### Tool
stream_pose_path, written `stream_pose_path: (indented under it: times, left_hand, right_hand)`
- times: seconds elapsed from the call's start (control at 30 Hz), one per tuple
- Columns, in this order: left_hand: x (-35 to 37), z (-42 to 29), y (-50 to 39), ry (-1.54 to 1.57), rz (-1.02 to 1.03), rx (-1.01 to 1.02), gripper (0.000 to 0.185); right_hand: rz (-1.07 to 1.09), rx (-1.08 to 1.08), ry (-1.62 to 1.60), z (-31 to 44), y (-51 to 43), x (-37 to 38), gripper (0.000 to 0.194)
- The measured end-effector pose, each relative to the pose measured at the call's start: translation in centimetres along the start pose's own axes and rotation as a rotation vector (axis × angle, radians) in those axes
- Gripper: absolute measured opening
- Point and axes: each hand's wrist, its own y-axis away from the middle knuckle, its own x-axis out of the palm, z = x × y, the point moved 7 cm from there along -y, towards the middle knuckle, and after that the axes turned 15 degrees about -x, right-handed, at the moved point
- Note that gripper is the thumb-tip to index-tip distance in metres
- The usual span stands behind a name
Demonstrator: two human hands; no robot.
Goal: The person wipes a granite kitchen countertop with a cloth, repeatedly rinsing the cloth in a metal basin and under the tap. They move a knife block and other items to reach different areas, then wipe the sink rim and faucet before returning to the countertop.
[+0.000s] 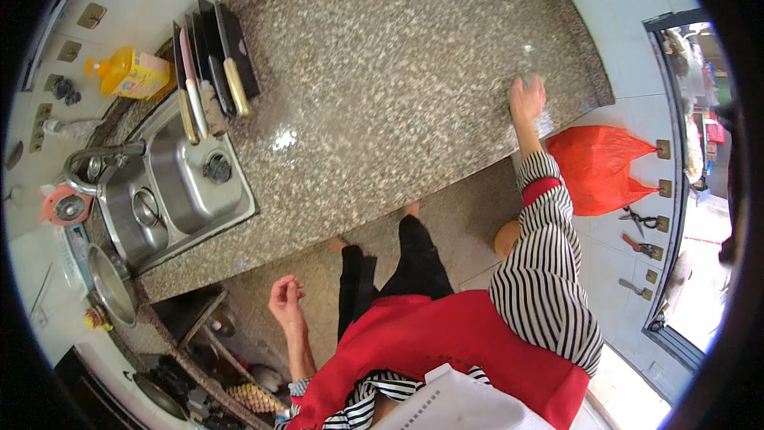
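Note:
My right hand (527,98) reaches out over the right end of the speckled granite countertop (388,83), its blurred fingers on or just above the wet-looking stone. Whether anything lies under that palm cannot be seen. Away from the counter's front edge, my left hand (287,298) hangs with loosely curled fingers and nothing visible in it. Patches of glare shine on the stone near the sink and beyond my right hand.
Left of me is a double-bowl steel sink (197,191) with a steel scrubber (217,168) inside. Several knives (236,86) stand behind it, beside a yellow pump bottle (134,73). A red plastic bag (600,170) and scissors (640,219) hang on the right wall. Below left is an open shelf (206,316).

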Motion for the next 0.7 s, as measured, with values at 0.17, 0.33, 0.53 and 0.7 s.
stream_pose_path:
  times: [0.17, 0.33, 0.53, 0.7]
  left_hand:
    - [-1.7, 0.4, 1.0, -0.020, -0.013, 0.073, 0.010]
    - [-8.8, 1.3, 1.3, 0.044, -0.112, 0.078, 0.011]
    - [-17.3, 2.2, 1.5, 0.120, -0.222, 0.072, 0.014]
    - [-17.5, 2.1, 0.7, 0.140, -0.188, 0.036, 0.012]
  right_hand:
    - [0.162, -0.350, -0.502, 24.6, 4.4, -0.5, 0.028]
    - [0.679, -0.605, -0.522, 50.4, 15.2, -4.4, 0.013]
    - [0.435, -1.043, -0.729, 66.4, 24.6, -6.9, 0.017]
    - [0.780, -0.426, -1.060, 67.9, 24.3, -5.7, 0.032]
